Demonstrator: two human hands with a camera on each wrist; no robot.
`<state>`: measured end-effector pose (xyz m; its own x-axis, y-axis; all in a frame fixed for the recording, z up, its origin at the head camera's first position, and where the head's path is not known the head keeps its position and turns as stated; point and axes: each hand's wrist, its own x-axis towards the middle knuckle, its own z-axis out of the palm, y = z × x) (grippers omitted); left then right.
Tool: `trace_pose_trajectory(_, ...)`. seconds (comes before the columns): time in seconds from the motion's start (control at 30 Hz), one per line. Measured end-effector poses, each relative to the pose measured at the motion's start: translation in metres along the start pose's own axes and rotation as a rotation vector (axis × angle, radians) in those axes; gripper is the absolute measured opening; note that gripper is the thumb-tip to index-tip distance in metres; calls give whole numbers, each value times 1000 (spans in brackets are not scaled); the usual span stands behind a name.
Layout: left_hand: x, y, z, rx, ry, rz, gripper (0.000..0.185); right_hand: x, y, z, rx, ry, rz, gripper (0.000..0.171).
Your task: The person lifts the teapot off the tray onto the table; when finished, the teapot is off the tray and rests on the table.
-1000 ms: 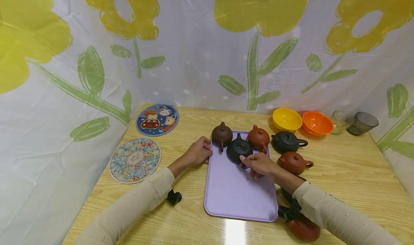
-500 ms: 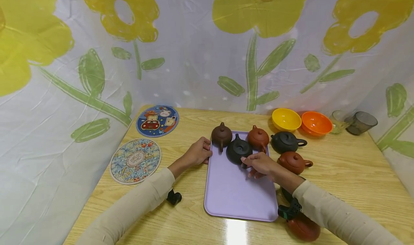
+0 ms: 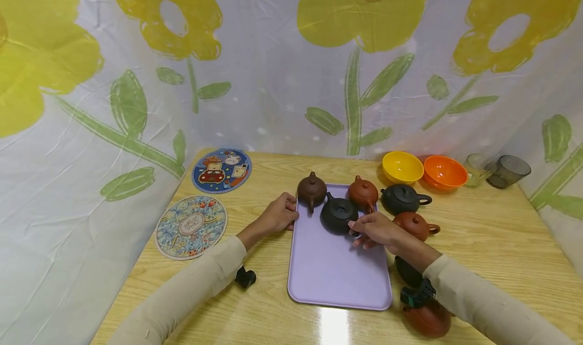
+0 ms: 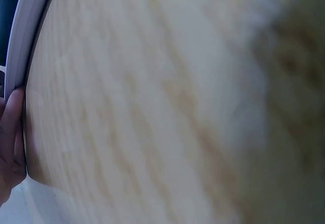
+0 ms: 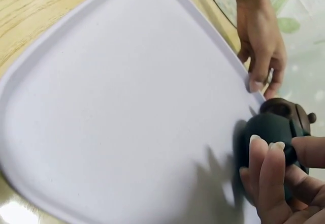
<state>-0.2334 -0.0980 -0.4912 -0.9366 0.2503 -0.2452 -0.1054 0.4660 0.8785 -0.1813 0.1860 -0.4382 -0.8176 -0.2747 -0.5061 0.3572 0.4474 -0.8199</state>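
A lilac tray [image 3: 337, 271] lies on the wooden table. On its far end stand a dark brown teapot [image 3: 311, 189], a black teapot [image 3: 337, 215] and a red-brown teapot [image 3: 363, 192]. My right hand [image 3: 360, 228] holds the black teapot [image 5: 268, 131] at its near right side, fingers [image 5: 266, 170] on one side and thumb on the other. My left hand [image 3: 288, 215] has its curled fingertips on the tray's left rim [image 5: 231, 56]. In the left wrist view only a finger [image 4: 10, 137] shows beside the rim [image 4: 25, 26], with blurred table wood.
Off the tray to the right are another black teapot [image 3: 401, 198] and a red-brown one [image 3: 416, 224]; two more teapots [image 3: 425, 319] sit by my right forearm. Yellow [image 3: 403, 166] and orange [image 3: 444, 172] bowls and two glass cups [image 3: 507, 171] stand behind. Two round mats [image 3: 190, 225] lie left.
My right hand has shifted a little to the right, and the black teapot has turned and slid slightly nearer with it. The left hand has stayed on the tray's rim.
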Motion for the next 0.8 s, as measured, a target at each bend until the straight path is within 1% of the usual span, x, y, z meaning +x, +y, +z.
trace_pose_trajectory(0.17, 1, 0, 1, -6, -2, 0, 37, -7, 2, -8, -4, -14, -47, 36)
trace_pose_trajectory(0.3, 1, -2, 1, -3, 4, 0, 38, -14, 0, -17, -19, -22, -65, 37)
trace_pose_trajectory(0.63, 0, -1, 2, 12, 9, -4, 37, -36, -2, -40, -95, -47, -107, 38)
trace_pose_trajectory(0.8, 0, 0, 2, 12, 13, -4, 37, -48, -4, -52, -120, -89, -141, 37)
